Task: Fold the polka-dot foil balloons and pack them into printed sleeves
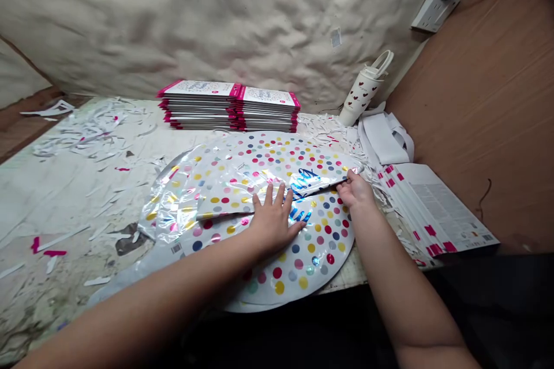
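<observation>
White worktop: is showing worn, stained patches, with paper trimmings and pink scraps lying across it.
Room: a crumpled cream sheet is hanging behind the worktop, while a brown panel is standing at the right with a white power strip fixed high on it.
Nearby goods: two stacks of pink-edged cards are sitting along the back, a heart-printed white cup is leaning in the corner, and pink-tabbed printed sheets are fanning out at the right.
Foil balloon: is lying flat and deflated, silver with pink, yellow, blue and teal dots, its upper part folded over the lower, blue lettering showing near the fold.
Position: is spreading across the worktop's front edge, beneath both hands.
Left hand: is pressing down on the fold, open, fingers spread, gripping nothing.
Right hand: is closing on the folded foil's right end, pinching it between thumb and fingers.
</observation>
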{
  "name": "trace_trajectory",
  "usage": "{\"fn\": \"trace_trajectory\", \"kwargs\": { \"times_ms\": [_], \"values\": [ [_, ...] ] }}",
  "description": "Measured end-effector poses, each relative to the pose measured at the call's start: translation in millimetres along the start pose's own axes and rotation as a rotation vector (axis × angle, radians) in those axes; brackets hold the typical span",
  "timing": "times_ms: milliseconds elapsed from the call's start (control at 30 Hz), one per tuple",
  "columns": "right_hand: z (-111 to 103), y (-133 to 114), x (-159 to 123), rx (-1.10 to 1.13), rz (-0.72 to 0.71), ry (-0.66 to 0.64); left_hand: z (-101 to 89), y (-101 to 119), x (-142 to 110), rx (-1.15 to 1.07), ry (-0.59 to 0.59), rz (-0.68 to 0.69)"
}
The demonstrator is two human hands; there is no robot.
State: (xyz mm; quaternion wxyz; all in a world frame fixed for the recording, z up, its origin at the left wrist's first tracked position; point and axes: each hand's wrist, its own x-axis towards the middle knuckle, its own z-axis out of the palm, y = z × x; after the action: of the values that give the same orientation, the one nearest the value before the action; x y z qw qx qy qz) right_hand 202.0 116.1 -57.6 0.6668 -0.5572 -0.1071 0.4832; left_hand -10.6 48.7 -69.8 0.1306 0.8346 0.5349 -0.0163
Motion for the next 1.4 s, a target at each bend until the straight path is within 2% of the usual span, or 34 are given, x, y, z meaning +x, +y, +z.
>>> {"fn": "trace_trajectory", "kwargs": {
  "times_ms": [67,133,167,200,233,300,400,533,633,800,900,1033,1100,1200,1267,1333,1400],
  "values": [
    [18,-3,-19,-0.003,-0.077,-0.023,3.0,0,2,-0.03,0.028,0.006],
    [42,4,-50,-0.191,-0.295,-0.194,5.9,2,4,-0.109,0.087,0.015],
    [55,13,-69,-0.4,-0.476,-0.353,6.6,4,5,-0.156,0.118,0.02],
    [68,24,-87,-0.736,-0.695,-0.612,6.6,4,4,-0.197,0.146,0.025],
    [79,37,-104,-0.84,-0.741,-0.755,5.8,3,2,-0.228,0.169,0.03],
    [94,62,-128,-1.015,-0.779,-0.933,3.1,-4,-10,-0.246,0.201,0.048],
    [98,84,-132,-1.178,-0.77,-1.062,-0.5,-31,-48,-0.226,0.231,0.064],
    [87,87,-117,-1.394,-0.885,-1.02,2.9,-80,-107,-0.024,0.281,-0.023],
    [86,93,-119,-1.383,-0.929,-1.016,9.5,-98,-129,0.126,0.274,-0.06],
    [88,118,-135,-1.306,-1.102,-1.222,14.8,-96,-130,0.154,0.262,-0.095],
    [81,124,-132,-1.313,-1.079,-1.286,9.2,-104,-136,0.115,0.295,-0.03],
    [75,116,-125,-1.336,-1.006,-1.355,-7.9,-124,-147,0.146,0.48,0.025],
    [77,110,-125,-1.368,-0.977,-1.42,-17.6,-130,-145,0.195,0.523,0.061],
    [82,105,-130,-1.41,-0.928,-1.537,-28.4,-137,-133,0.245,0.401,0.184],
    [84,105,-133,-1.414,-0.904,-1.608,-31.7,-140,-124,0.246,0.321,0.22],
    [84,109,-136,-1.374,-0.923,-1.546,-33.1,-142,-119,0.249,0.307,0.206],
    [81,111,-138,-1.334,-1.005,-1.351,-35.7,-139,-121,0.251,0.36,0.154]
  ]
}}
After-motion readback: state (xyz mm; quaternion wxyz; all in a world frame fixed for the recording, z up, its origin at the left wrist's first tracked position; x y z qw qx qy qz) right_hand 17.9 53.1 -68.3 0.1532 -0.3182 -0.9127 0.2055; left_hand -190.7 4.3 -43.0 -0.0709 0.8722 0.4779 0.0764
